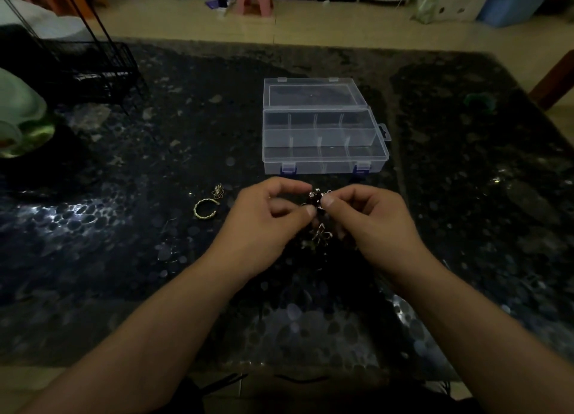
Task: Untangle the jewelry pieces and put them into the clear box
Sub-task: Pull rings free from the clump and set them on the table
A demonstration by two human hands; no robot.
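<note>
Left hand (270, 218): pinches the left side of the jewelry knot (318, 218) with thumb and finger.
Right hand (369, 218): pinches the right side of the same knot.
Knot: held up just near the clear box (323, 162); a shiny charm hangs below.
Box: open, lid tipped back, its little rooms look bare.
Loose pieces: a gold ring (205, 208) and a small charm (218, 190) lie on the dark table (466, 196), left of the hands.
Good way: pull softly and slowly, wiggle one piece free, never yank.

Both forearms are bare to the frame's edge, no sleeves showing. The left hand (267, 215) and right hand (369, 218) have bare fingers and short, plain nails.
</note>
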